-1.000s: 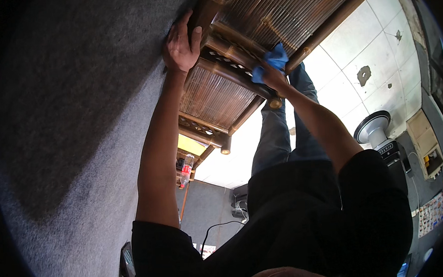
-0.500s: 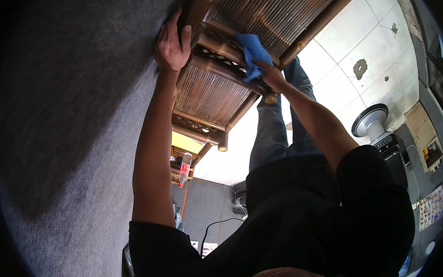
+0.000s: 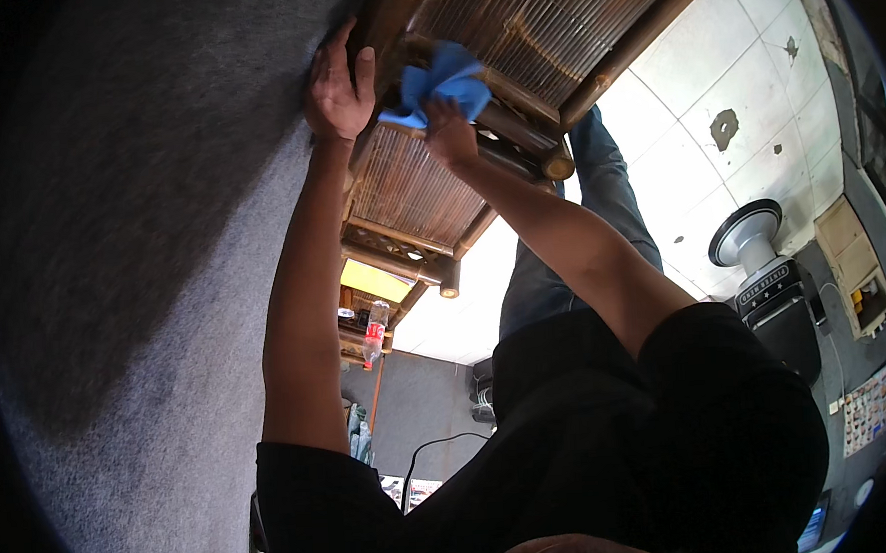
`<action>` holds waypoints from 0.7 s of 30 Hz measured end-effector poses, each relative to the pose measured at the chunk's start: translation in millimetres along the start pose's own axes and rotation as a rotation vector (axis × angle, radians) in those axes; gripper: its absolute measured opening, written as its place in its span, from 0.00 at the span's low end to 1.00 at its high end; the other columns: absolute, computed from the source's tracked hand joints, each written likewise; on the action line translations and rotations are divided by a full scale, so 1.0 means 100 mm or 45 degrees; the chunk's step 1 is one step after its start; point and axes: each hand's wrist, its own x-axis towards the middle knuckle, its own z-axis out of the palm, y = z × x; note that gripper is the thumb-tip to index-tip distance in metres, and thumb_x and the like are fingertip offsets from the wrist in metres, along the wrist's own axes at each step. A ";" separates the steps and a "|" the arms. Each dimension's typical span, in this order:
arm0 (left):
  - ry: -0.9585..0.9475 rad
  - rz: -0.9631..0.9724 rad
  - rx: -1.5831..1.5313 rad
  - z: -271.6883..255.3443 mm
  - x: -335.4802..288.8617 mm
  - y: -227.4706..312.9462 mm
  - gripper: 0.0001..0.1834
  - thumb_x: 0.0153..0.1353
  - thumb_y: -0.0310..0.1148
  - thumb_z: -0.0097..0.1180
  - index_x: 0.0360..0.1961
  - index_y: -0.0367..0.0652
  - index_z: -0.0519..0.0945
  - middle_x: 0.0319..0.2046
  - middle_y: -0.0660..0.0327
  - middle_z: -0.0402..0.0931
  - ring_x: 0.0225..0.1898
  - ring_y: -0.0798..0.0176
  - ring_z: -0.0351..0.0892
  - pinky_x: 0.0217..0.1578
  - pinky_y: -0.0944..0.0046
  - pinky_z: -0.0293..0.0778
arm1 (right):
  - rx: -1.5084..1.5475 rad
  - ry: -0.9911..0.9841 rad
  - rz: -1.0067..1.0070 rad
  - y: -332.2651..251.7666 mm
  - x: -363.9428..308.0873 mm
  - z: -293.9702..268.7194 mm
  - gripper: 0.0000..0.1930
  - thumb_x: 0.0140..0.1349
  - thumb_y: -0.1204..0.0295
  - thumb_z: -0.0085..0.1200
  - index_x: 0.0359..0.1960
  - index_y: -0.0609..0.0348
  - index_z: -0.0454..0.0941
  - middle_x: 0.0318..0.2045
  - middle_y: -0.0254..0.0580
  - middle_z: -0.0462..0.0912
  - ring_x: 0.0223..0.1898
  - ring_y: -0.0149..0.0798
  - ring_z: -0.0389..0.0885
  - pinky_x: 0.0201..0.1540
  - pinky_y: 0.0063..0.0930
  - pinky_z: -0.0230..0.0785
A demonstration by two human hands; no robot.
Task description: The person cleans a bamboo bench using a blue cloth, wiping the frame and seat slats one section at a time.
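Observation:
My left hand [image 3: 338, 97] lies along the thick dark bamboo pole beside the grey wall, thumb apart from its fingers, holding nothing. In my right hand [image 3: 450, 134] is a crumpled blue cloth [image 3: 457, 70], pressed on the bamboo rail of a brown bamboo shelf unit [image 3: 408, 178]. The cloth is blurred by motion and covers part of the rail. My right fingertips are partly hidden in its folds. Slatted bamboo panels spread above and below the rail.
A rough grey wall [image 3: 149, 392] runs along the left. A clear bottle with a red label [image 3: 375, 332] stands on a farther part of the bamboo unit. To the right are a chair with a round metal base [image 3: 747, 241] and a white tiled floor [image 3: 694, 93] with dark chipped spots.
My right hand has slid leftward along the bamboo rail with the blue cloth, closer to my left hand. My left hand has hardly moved.

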 end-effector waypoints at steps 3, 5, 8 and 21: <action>0.009 0.007 0.004 0.02 0.00 -0.01 0.23 0.72 0.44 0.52 0.63 0.45 0.76 0.51 0.48 0.83 0.50 0.40 0.83 0.50 0.49 0.80 | -0.001 -0.179 -0.284 0.17 -0.18 0.03 0.23 0.63 0.68 0.52 0.61 0.49 0.75 0.67 0.44 0.73 0.68 0.52 0.71 0.61 0.51 0.73; 0.019 -0.002 0.022 -0.03 -0.08 -0.05 0.23 0.72 0.44 0.52 0.63 0.45 0.76 0.51 0.48 0.83 0.50 0.41 0.83 0.50 0.49 0.80 | -0.057 -0.359 -0.170 0.56 -0.40 -0.06 0.20 0.64 0.69 0.49 0.59 0.50 0.76 0.62 0.48 0.78 0.63 0.54 0.76 0.59 0.51 0.75; 0.050 0.016 -0.014 0.03 0.05 0.05 0.23 0.72 0.44 0.53 0.63 0.44 0.76 0.51 0.48 0.83 0.50 0.41 0.83 0.50 0.49 0.80 | -0.138 -0.423 -0.155 1.38 -0.65 -0.27 0.25 0.65 0.64 0.51 0.65 0.45 0.72 0.60 0.50 0.80 0.56 0.56 0.81 0.58 0.50 0.75; 0.023 -0.015 0.012 -0.01 -0.01 -0.03 0.22 0.72 0.43 0.53 0.62 0.44 0.77 0.51 0.49 0.83 0.50 0.42 0.83 0.50 0.50 0.80 | 0.061 -0.317 0.364 0.22 0.14 -0.71 0.29 0.63 0.49 0.56 0.58 0.57 0.79 0.52 0.57 0.84 0.54 0.57 0.83 0.55 0.53 0.76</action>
